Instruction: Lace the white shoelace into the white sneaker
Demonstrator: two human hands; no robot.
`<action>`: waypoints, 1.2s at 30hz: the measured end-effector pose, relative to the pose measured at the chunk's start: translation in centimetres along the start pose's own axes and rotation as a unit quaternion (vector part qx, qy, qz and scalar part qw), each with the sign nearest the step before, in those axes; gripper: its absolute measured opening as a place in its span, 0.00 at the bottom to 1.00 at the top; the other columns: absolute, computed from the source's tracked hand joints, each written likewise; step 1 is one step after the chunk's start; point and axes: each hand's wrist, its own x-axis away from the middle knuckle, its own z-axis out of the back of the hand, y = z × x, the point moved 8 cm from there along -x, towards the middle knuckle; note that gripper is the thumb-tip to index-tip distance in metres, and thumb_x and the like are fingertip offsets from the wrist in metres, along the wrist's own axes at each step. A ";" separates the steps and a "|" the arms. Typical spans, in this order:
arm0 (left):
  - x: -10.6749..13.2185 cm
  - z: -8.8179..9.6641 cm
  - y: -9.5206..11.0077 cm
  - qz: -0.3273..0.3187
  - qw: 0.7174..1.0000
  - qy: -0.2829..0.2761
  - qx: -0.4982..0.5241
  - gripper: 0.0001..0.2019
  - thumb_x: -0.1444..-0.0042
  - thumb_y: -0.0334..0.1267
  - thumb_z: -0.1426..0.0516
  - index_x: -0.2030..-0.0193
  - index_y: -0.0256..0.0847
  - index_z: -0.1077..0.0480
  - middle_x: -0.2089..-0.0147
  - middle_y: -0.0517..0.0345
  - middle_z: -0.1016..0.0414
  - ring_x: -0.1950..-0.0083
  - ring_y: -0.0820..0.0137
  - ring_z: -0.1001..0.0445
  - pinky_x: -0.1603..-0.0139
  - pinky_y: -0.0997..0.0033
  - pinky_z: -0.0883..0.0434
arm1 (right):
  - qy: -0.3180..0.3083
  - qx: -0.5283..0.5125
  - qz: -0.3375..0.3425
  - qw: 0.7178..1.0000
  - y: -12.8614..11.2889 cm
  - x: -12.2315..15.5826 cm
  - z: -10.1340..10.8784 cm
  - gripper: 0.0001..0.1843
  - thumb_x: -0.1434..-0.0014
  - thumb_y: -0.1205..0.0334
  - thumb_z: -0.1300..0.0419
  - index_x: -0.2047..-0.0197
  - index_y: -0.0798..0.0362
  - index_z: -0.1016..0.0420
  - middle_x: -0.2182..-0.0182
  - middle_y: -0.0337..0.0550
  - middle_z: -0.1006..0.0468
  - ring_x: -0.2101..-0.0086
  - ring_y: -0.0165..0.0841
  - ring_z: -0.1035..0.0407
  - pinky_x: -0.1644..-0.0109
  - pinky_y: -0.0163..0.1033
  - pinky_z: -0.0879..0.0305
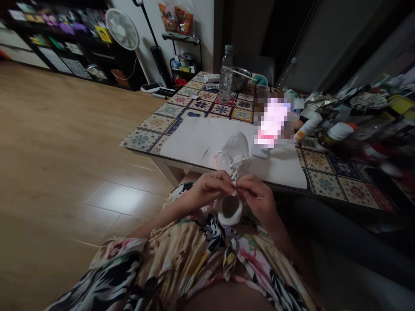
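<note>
A white sneaker (237,147) points away from me, its toe over the white sheet (191,138) and its round collar toward my lap. White laces (234,172) cross its tongue. Above the collar, my left hand (212,185) pinches a lace with fingertips closed. Opposite it, my right hand (259,194) also pinches lace, and the fingertips of both hands nearly meet. Exactly how the lace runs between them is too small to make out. A pixelated phone-like screen (272,123) stands on the sheet beyond the shoe, on the right.
The table (142,138) has a patterned tile-like cover. On it are a clear plastic bottle (226,73), a metal bowl (240,78) and a white tube (308,126). Several jars and bags crowd its right side. A white fan (122,29) stands by the shelves.
</note>
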 end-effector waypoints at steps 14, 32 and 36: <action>0.2 0.6 -0.2 0.031 0.993 0.111 0.011 0.17 0.46 0.49 0.34 0.70 0.35 0.25 0.70 0.53 0.24 0.67 0.72 0.26 0.66 0.74 0.29 | 0.005 0.060 0.025 0.998 -1.0 0.1 0.0 0.04 0.39 0.60 0.34 0.61 0.49 0.24 0.67 0.40 0.21 0.66 0.32 0.26 0.63 0.35 0.29; 0.4 0.5 -1.3 0.063 0.993 0.087 0.054 0.15 0.47 0.47 0.33 0.69 0.35 0.24 0.69 0.53 0.23 0.63 0.69 0.26 0.59 0.69 0.29 | -0.009 0.221 0.118 0.968 -2.6 -0.2 -0.2 0.06 0.37 0.67 0.39 0.57 0.48 0.24 0.62 0.45 0.23 0.59 0.38 0.30 0.54 0.46 0.31; 0.2 0.6 -1.3 0.060 0.995 0.072 0.022 0.14 0.46 0.48 0.33 0.64 0.37 0.20 0.66 0.49 0.20 0.62 0.67 0.24 0.60 0.68 0.28 | 0.007 0.203 0.097 0.974 -2.2 -0.1 0.1 0.02 0.38 0.65 0.37 0.64 0.49 0.23 0.64 0.44 0.25 0.59 0.38 0.32 0.53 0.46 0.33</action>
